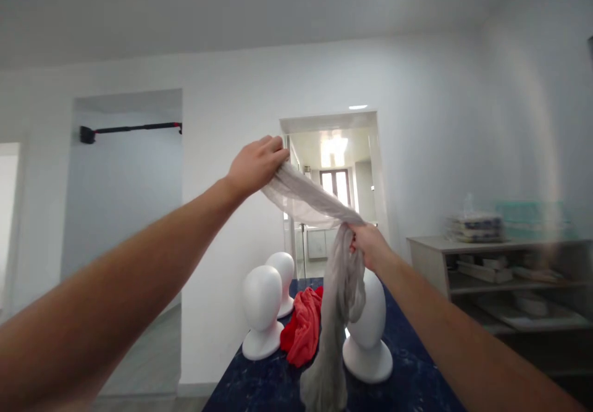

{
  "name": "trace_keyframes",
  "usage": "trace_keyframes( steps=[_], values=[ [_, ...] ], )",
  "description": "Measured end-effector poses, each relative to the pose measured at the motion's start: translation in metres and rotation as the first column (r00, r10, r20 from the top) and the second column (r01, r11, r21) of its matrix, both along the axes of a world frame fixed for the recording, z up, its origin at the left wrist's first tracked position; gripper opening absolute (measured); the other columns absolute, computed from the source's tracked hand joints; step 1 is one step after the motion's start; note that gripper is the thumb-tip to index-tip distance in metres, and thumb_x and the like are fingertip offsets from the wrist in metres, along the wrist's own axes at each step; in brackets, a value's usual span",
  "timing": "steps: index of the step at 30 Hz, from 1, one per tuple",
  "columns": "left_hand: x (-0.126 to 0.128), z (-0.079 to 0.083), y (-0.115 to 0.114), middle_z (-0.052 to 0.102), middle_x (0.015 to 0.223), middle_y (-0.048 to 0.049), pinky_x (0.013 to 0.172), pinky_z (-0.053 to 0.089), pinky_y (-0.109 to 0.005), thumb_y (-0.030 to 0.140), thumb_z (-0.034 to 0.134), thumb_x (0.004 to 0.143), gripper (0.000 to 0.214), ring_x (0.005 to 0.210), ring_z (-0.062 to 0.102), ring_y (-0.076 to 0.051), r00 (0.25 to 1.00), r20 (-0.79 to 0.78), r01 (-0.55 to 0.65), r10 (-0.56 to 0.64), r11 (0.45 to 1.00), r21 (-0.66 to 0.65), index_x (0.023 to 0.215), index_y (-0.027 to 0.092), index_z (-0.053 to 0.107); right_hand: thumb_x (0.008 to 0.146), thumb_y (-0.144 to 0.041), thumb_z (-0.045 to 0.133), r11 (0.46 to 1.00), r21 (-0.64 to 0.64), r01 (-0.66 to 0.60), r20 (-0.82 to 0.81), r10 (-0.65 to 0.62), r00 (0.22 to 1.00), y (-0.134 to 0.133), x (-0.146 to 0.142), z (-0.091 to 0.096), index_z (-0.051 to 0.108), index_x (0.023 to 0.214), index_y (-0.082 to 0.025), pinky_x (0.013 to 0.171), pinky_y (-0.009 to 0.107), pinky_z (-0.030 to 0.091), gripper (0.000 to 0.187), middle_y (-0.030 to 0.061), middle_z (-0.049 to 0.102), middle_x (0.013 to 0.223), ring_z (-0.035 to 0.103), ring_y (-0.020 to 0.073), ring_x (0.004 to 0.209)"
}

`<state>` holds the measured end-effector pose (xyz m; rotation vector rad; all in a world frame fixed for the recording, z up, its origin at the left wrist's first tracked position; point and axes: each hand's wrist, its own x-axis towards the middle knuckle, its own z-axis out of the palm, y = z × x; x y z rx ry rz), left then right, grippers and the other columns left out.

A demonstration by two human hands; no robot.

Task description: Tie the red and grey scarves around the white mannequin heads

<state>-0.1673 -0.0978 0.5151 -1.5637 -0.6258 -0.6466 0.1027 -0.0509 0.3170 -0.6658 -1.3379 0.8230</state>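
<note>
A thin light-grey scarf (337,313) is stretched between my two hands above the table. My left hand (259,162), raised higher, is closed around one end of it. Lower and to the right, my right hand (365,242) grips the scarf further along, and the rest hangs down in loose folds toward the tabletop. Behind the hanging cloth stands a white foam mannequin head (373,319), partly covered from view. A crumpled red cloth (306,325) lies on the table left of the scarf.
Two more white foam heads (262,304) stand at the left side of the dark blue marbled table (269,384). At the right is a shelf unit (428,248) with a tissue pack (477,227) and a teal basket (528,217) on top. A doorway opens beyond the table.
</note>
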Motion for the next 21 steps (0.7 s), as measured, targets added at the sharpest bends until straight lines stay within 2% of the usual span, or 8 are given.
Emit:
trace_keyframes(
  steps=[4,6,7,10,12,14,17,21],
  values=[
    [-0.013,0.001,0.012,0.066,0.112,-0.0102,0.086,0.045,-0.038,0.012,0.058,0.086,0.021,0.100,0.057,-0.026,0.946,0.298,0.161,-0.128,0.983,-0.090,0.100,0.019,0.071,0.085,-0.058,0.070,0.999,-0.005,0.031,-0.082,-0.032,0.996,-0.015,0.032,0.050,0.055,0.070,-0.024,0.042,0.024,0.037,0.040,-0.0101,0.037,0.042,0.036,0.0100,0.040],
    [-0.011,-0.001,0.015,0.067,0.105,-0.0069,0.083,0.046,-0.035,0.009,0.062,0.075,0.028,0.091,0.059,-0.023,0.785,0.575,0.379,-0.230,0.913,-0.151,0.100,0.020,0.070,0.082,-0.053,0.075,0.995,0.014,0.097,-0.064,-0.096,0.993,-0.024,0.046,0.062,0.062,0.075,-0.021,0.043,0.024,0.036,0.035,-0.0085,0.045,0.044,0.038,0.0102,0.042],
    [-0.008,-0.003,0.016,0.068,0.097,-0.0049,0.080,0.046,-0.033,0.009,0.062,0.071,0.030,0.085,0.058,-0.021,0.645,0.714,0.540,-0.270,0.823,-0.177,0.098,0.019,0.069,0.079,-0.051,0.077,0.990,0.022,0.139,-0.044,-0.138,0.989,-0.027,0.053,0.065,0.065,0.077,-0.020,0.043,0.024,0.036,0.033,-0.0075,0.049,0.046,0.040,0.0105,0.043],
    [0.005,-0.012,0.017,0.063,0.077,0.0001,0.072,0.047,-0.028,0.012,0.061,0.066,0.027,0.075,0.058,-0.017,0.247,0.943,0.918,-0.222,0.366,-0.154,0.092,0.018,0.066,0.075,-0.043,0.081,0.963,0.046,0.266,0.091,-0.269,0.959,-0.033,0.078,0.062,0.073,0.083,-0.016,0.050,0.024,0.038,0.029,-0.0029,0.063,0.056,0.053,0.0133,0.053],
    [0.013,-0.022,0.016,0.060,0.071,0.0015,0.068,0.047,-0.026,0.017,0.061,0.067,0.022,0.071,0.058,-0.016,0.168,0.971,0.979,-0.171,0.142,-0.145,0.088,0.018,0.064,0.075,-0.039,0.081,0.938,0.053,0.344,0.225,-0.346,0.911,-0.032,0.099,0.053,0.077,0.085,-0.015,0.056,0.025,0.042,0.026,0.0007,0.071,0.065,0.061,0.0168,0.064],
    [0.018,-0.034,0.015,0.051,0.062,0.0051,0.060,0.042,-0.023,0.017,0.060,0.064,0.019,0.059,0.050,-0.011,0.203,0.969,0.979,-0.138,0.047,-0.199,0.082,0.018,0.062,0.076,-0.038,0.079,0.910,0.052,0.411,0.351,-0.402,0.846,-0.029,0.122,0.042,0.079,0.087,-0.015,0.062,0.026,0.045,0.025,0.0035,0.076,0.073,0.066,0.0203,0.074],
    [0.018,-0.055,0.016,0.044,0.057,0.0088,0.055,0.035,-0.022,0.013,0.059,0.060,0.027,0.050,0.040,-0.009,0.377,0.922,0.926,-0.085,0.051,-0.374,0.086,0.020,0.062,0.078,-0.037,0.077,0.929,-0.039,0.367,0.383,-0.325,0.865,-0.025,0.160,0.024,0.078,0.093,-0.016,0.065,0.027,0.050,0.026,0.0058,0.080,0.080,0.070,0.0231,0.081],
    [0.014,-0.089,0.027,0.068,0.077,0.0020,0.061,0.042,-0.026,0.013,0.057,0.066,0.037,0.070,0.063,-0.019,0.789,0.611,0.587,-0.066,0.375,-0.717,0.101,0.022,0.066,0.078,-0.033,0.076,0.959,-0.264,0.099,0.278,-0.022,0.960,-0.026,0.203,0.007,0.074,0.102,-0.019,0.062,0.031,0.057,0.028,0.0067,0.078,0.078,0.070,0.0224,0.070]
  ],
)
